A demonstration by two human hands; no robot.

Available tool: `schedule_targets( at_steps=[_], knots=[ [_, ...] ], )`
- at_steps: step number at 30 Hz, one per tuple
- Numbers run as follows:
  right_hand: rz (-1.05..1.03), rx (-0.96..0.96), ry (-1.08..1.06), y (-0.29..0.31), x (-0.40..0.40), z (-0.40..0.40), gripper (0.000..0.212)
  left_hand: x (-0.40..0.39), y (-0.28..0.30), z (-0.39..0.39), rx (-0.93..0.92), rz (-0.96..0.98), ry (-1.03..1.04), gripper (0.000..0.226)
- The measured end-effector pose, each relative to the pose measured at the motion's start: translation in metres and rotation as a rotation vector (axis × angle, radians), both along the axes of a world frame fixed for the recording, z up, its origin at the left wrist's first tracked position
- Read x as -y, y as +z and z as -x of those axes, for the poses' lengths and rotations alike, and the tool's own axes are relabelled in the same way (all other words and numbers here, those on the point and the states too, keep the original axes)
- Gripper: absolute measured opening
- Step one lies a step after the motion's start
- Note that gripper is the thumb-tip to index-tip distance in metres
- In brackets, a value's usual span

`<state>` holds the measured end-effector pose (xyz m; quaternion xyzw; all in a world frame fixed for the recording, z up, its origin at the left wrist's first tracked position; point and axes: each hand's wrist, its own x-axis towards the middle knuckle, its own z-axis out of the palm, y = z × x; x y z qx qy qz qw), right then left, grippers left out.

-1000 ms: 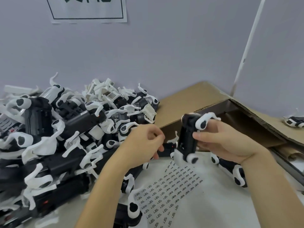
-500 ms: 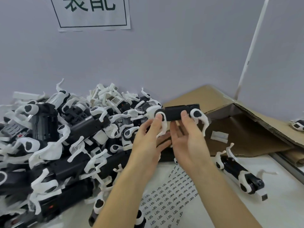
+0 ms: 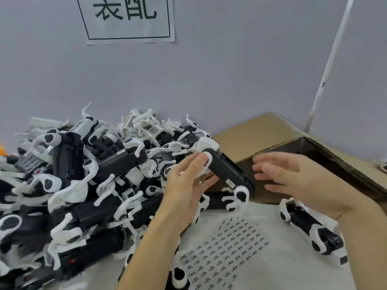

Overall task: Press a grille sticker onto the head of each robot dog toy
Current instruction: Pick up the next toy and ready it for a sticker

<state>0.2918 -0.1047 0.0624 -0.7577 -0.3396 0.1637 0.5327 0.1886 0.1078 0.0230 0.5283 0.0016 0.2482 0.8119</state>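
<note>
Above the sticker sheet [image 3: 226,245], the left hand [image 3: 186,185] is gripping a toy dog [image 3: 225,170] by its upper end. Just right, apart from the dog, the right hand [image 3: 297,181] is hovering with fingers spread, holding nothing.

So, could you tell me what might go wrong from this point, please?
1. Only the left hand holds the robot dog toy, by its end, while the right hand is open and clear of it; it could slip.
2. A dropped toy might land on the sticker sheet below and crease it.
3. The heaped toy pile beside the left arm could slide.
</note>
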Motion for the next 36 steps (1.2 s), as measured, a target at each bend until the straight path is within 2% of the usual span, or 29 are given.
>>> schedule_targets(
  at_steps=[2, 5, 9, 10, 13, 14, 16, 19, 22, 24, 26, 28, 30, 32, 36],
  knots=[
    [-0.025, 0.096, 0.054, 0.007, -0.013, 0.011, 0.049, 0.002, -0.003, -0.001, 0.013, -0.038, -0.060, 0.038],
    [0.044, 0.244, 0.078, 0.004, -0.038, 0.021, 0.039, 0.009, -0.003, -0.003, 0.017, 0.070, -0.059, 0.059],
    [-0.095, 0.308, -0.148, -0.009, -0.063, 0.026, 0.019, 0.020, -0.001, -0.009, -0.085, 0.235, 0.133, 0.094],
    [-0.138, 0.327, -0.246, -0.013, -0.069, 0.028, 0.020, 0.021, 0.000, -0.009, -0.134, 0.225, 0.165, 0.094],
    [-0.212, 0.402, -0.503, -0.023, -0.087, 0.035, 0.038, 0.024, -0.004, -0.012, -0.297, 0.027, 0.214, 0.049],
    [-0.211, 0.424, -0.542, -0.026, -0.092, 0.038, 0.044, 0.026, -0.005, -0.013, -0.334, -0.045, 0.218, 0.043],
    [-0.210, 0.439, -0.531, -0.030, -0.099, 0.041, 0.045, 0.029, -0.006, -0.015, -0.355, -0.131, 0.226, 0.039],
    [-0.196, 0.475, -0.413, -0.033, -0.103, 0.044, 0.046, 0.029, -0.004, -0.014, -0.305, -0.074, 0.225, 0.022],
    [-0.183, 0.478, -0.314, -0.033, -0.105, 0.047, 0.050, 0.021, 0.000, -0.010, -0.269, -0.062, 0.238, 0.020],
    [-0.179, 0.414, -0.237, -0.031, -0.101, 0.046, 0.049, 0.018, 0.001, -0.008, -0.238, -0.120, 0.256, 0.017],
    [-0.226, 0.255, -0.159, -0.026, -0.093, 0.039, 0.042, 0.017, -0.001, -0.007, -0.216, -0.213, 0.297, 0.012],
    [-0.262, 0.149, -0.125, -0.023, -0.082, 0.031, 0.035, 0.020, -0.005, -0.007, -0.204, -0.339, 0.342, 0.017],
    [-0.269, 0.127, -0.111, -0.022, -0.076, 0.026, 0.042, 0.026, -0.010, -0.010, -0.182, -0.459, 0.347, 0.027],
    [-0.324, 0.169, -0.154, -0.025, -0.080, 0.027, 0.037, 0.034, -0.015, -0.012, -0.171, -0.567, 0.315, 0.029],
    [-0.403, 0.312, -0.413, -0.033, -0.090, 0.031, 0.031, 0.040, -0.017, -0.012, -0.152, -0.698, 0.301, 0.028]
  ],
)
